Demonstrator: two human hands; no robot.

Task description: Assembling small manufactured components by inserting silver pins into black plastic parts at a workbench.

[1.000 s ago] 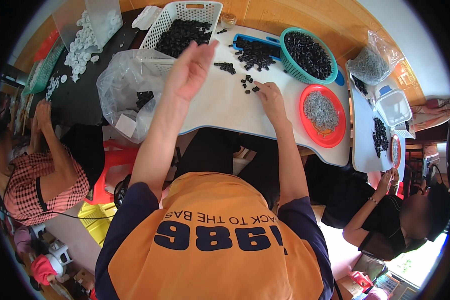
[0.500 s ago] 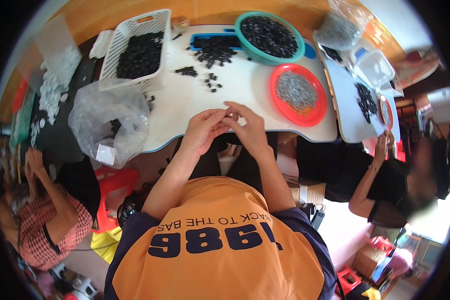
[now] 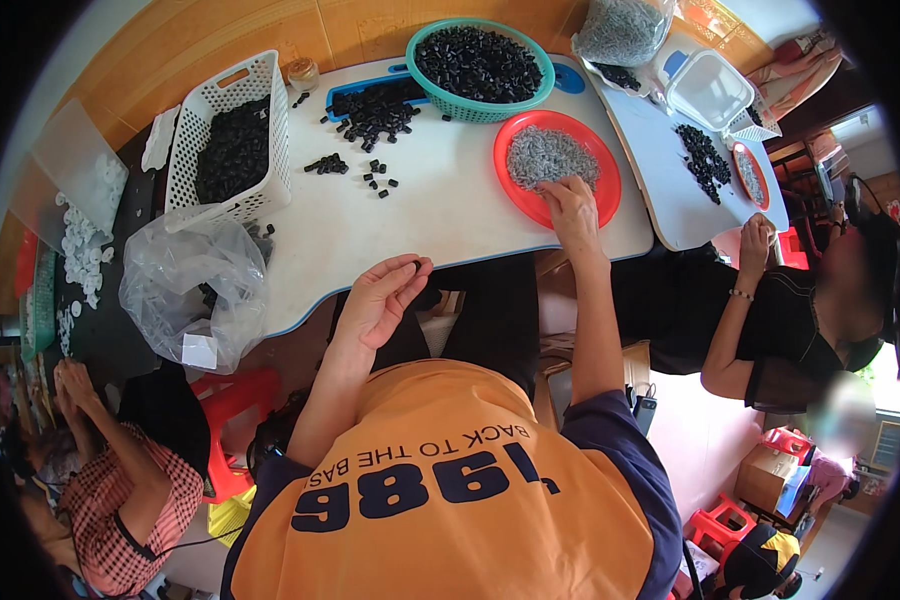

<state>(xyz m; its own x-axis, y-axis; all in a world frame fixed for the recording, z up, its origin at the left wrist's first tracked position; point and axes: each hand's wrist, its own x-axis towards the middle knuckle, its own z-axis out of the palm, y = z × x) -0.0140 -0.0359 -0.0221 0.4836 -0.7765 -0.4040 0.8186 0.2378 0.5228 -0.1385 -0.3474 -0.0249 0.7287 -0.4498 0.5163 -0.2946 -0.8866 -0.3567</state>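
Just off the table's front edge, my left hand (image 3: 382, 300) pinches a small black plastic piece (image 3: 417, 266) between thumb and fingertips. To the right, my right hand (image 3: 572, 208) reaches over the near rim of a red plate (image 3: 611, 190). Its fingers are drawn together at the edge of a heap of small silvery-grey parts (image 3: 550, 155); whatever they grip is too small to make out. Loose black pieces (image 3: 380, 115) lie on and around a blue tray (image 3: 342, 103) farther back, and a few more (image 3: 378, 180) are scattered closer in.
A green basket (image 3: 542, 98) of black pieces stands behind the plate. At left are a white basket (image 3: 278, 150) of black pieces and a clear plastic bag (image 3: 155, 285). Co-workers sit on both sides, one person's hand (image 3: 755, 240) by the right-hand table (image 3: 660, 205).
My hands, together half a second ago, have parted. The right has moved away to the grey parts in the red plate; the left stays near the table edge with the black piece showing. The view has shifted.
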